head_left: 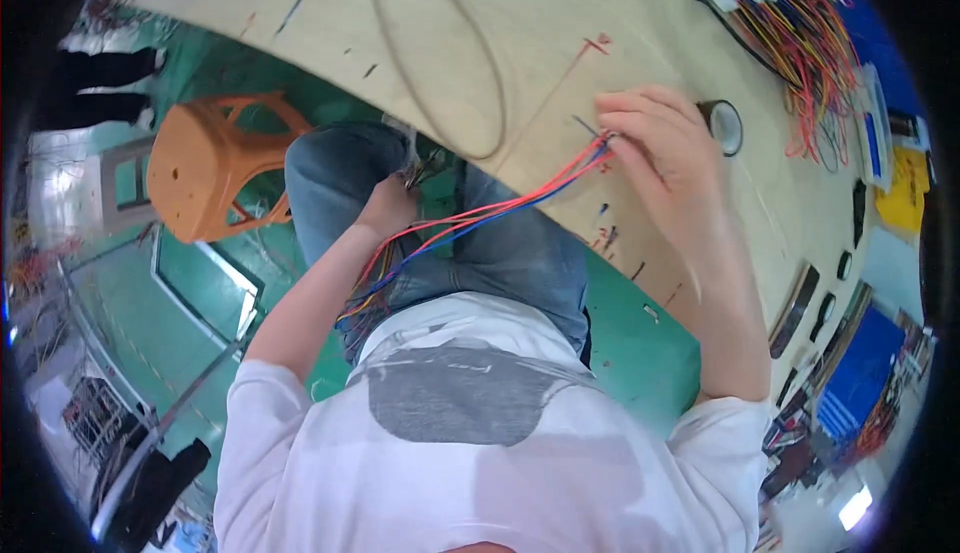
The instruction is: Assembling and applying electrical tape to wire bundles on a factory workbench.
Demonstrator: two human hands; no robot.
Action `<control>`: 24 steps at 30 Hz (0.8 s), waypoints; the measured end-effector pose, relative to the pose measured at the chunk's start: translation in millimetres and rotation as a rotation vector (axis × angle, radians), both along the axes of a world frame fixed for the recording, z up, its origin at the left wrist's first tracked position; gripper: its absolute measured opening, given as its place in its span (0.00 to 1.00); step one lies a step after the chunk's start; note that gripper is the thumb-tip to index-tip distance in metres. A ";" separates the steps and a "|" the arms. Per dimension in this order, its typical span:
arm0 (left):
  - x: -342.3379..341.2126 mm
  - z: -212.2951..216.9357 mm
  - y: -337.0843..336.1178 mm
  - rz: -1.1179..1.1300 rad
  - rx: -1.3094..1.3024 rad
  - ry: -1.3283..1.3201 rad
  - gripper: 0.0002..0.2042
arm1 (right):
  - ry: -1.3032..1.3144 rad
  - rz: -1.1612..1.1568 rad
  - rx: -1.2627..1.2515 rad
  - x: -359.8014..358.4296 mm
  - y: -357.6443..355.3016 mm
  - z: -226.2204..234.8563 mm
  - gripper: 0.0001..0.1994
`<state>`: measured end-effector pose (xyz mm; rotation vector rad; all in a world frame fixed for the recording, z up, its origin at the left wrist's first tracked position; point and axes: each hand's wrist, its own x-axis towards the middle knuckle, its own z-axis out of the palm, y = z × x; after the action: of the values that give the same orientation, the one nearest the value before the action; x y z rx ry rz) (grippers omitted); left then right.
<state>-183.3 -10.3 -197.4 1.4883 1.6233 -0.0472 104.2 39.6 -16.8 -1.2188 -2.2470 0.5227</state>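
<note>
Red and blue wires (pixel 500 209) stretch from my lap up over the table's edge. Above the tabletop, my right hand (pixel 668 148) is closed in a pinch on the ends of these wires. My left hand (pixel 388 207) is closed low beside my knee, at the dark ends of a wire bundle (pixel 425 167); its fingers are partly hidden. More wires of several colours (pixel 372 293) hang across my lap under my left forearm. A roll of black tape (pixel 724 128) stands just right of my right hand.
The pale tabletop (pixel 540 13) carries a grey cable loop (pixel 490 63). A heap of wire harnesses with white connectors (pixel 790 23) lies far right. An orange stool (pixel 205 168) stands left on the green floor. A person's dark-clothed legs (pixel 105 88) show at far left.
</note>
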 end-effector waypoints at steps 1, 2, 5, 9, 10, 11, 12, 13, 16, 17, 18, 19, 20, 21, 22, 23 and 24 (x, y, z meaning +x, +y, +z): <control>3.0 7.8 -0.3 0.008 0.144 0.013 0.16 | -0.011 -0.019 0.004 0.5 -1.2 3.4 0.08; 1.5 14.9 -1.8 0.027 0.287 0.033 0.16 | -0.006 -0.025 -0.006 -0.1 -1.8 6.3 0.09; 1.0 84.3 7.5 -0.179 0.713 0.218 0.12 | 0.041 -0.080 -0.065 9.4 -9.9 12.7 0.10; 22.3 183.1 5.4 0.050 0.472 -0.148 0.06 | 0.137 -0.382 -0.083 34.6 -25.9 21.4 0.11; 33.5 198.2 6.9 0.013 0.519 -0.268 0.05 | 0.134 -0.383 -0.080 41.4 -27.9 20.5 0.11; 47.0 211.4 16.9 -0.166 0.584 -0.394 0.05 | 0.005 -0.452 -0.006 49.7 -31.7 22.1 0.11; 62.9 220.1 23.5 -0.349 0.650 -0.523 0.06 | -0.128 -0.521 0.071 56.4 -35.1 25.0 0.12; 80.5 218.8 24.3 -0.412 0.678 -0.621 0.06 | -0.133 -0.523 0.078 57.8 -36.0 23.0 0.12; 120.7 201.3 23.8 -0.476 0.657 -0.647 0.08 | -0.281 -0.513 0.106 61.6 -35.5 16.3 0.11; 128.4 196.5 24.0 -0.466 0.612 -0.562 0.09 | -0.314 -0.487 0.120 61.9 -31.7 14.1 0.11; 136.0 191.2 28.9 -0.472 0.603 -0.559 0.09 | -0.345 -0.462 0.130 62.6 -30.7 11.2 0.10; 142.4 185.3 36.9 -0.431 0.478 -0.491 0.09 | -0.345 -0.471 0.125 62.9 -32.0 12.7 0.10; 145.3 181.6 41.8 -0.389 0.354 -0.420 0.09 | -0.212 -0.478 0.072 63.0 -33.9 16.7 0.10; 145.7 182.5 43.2 -0.397 0.345 -0.417 0.09 | -0.075 -0.485 0.015 63.3 -38.5 20.5 0.09; 144.6 185.7 45.4 -0.404 0.344 -0.441 0.08 | 0.217 -0.574 -0.249 59.1 -48.6 25.3 0.08; 142.7 188.4 46.7 -0.411 0.343 -0.465 0.07 | 0.451 -0.537 -0.494 53.6 -57.6 33.6 0.08; 141.5 189.7 47.8 -0.416 0.341 -0.464 0.07 | 0.681 -0.496 -0.732 48.8 -66.2 41.5 0.08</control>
<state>-41.7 37.5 -7.7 1.9092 0.9654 0.3346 153.0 -26.6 24.6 -1.5486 -1.1405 1.3687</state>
